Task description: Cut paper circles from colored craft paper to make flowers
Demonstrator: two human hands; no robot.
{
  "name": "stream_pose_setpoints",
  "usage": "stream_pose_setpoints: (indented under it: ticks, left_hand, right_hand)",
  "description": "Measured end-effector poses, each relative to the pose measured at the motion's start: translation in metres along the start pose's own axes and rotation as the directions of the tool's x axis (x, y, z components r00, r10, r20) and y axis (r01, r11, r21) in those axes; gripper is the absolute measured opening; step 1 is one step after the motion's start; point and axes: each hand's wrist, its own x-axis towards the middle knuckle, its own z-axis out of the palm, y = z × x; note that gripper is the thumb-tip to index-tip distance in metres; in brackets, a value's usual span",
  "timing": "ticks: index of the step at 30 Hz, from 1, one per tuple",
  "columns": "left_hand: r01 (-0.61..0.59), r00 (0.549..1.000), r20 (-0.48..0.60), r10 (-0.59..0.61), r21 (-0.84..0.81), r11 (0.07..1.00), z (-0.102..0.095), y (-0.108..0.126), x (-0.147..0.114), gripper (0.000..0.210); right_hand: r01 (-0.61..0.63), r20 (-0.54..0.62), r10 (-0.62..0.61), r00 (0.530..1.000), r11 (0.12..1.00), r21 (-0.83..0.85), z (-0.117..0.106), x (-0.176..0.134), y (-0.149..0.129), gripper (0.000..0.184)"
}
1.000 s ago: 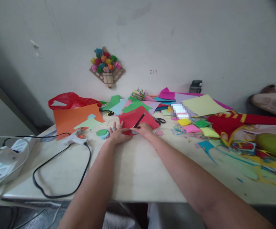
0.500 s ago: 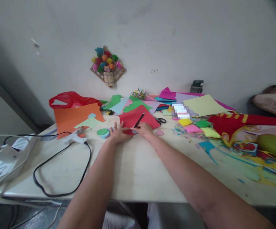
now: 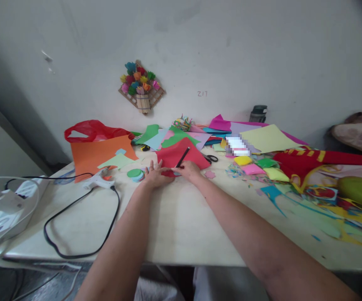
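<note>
A red sheet of paper point(image 3: 171, 155) lies on the table in front of me. My left hand point(image 3: 158, 174) rests flat on its near left edge with the fingers spread. In my right hand point(image 3: 191, 171) is a black pen point(image 3: 183, 156), tilted, its upper end leaning right. The pen's tip is hidden by the fingers. A small pale blue piece shows under the fingers at the sheet's near edge. Left of my left hand sits a small stack of green and blue paper circles point(image 3: 135, 174). A pink paper flower point(image 3: 210, 174) lies right of my right hand.
Scissors point(image 3: 212, 158) lie partly under the red sheet. On the left are a white glue gun point(image 3: 97, 180) with a black cord, an orange sheet point(image 3: 89, 154) and a power strip point(image 3: 11, 213). Paper scraps, a phone point(image 3: 237, 145) and red cloth point(image 3: 296, 165) fill the right.
</note>
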Motion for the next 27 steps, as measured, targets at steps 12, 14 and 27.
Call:
stream_pose_setpoints:
  ticks: [12, 14, 27]
  left_hand:
    - [-0.018, 1.0, 0.021, 0.018, -0.004, 1.0, -0.0025, 0.0021, -0.0016, 0.061]
    - [-0.016, 1.0, 0.022, 0.016, -0.005, 1.0, -0.0019, 0.0014, -0.0008, 0.062]
    - [-0.019, 1.0, 0.011, 0.02, -0.036, 0.999, -0.0054, 0.0041, -0.0046, 0.058]
  right_hand:
    - [-0.031, 0.001, 0.031, 1.0, 0.999, -0.014, -0.0008, 0.0, 0.0006, 0.036]
    - [-0.031, 0.004, 0.031, 1.0, 1.0, 0.002, -0.0011, -0.0002, 0.0008, 0.034]
    - [-0.007, -0.019, 0.011, 1.0, 0.984, 0.18, 0.0002, 0.0004, 0.0064, 0.024]
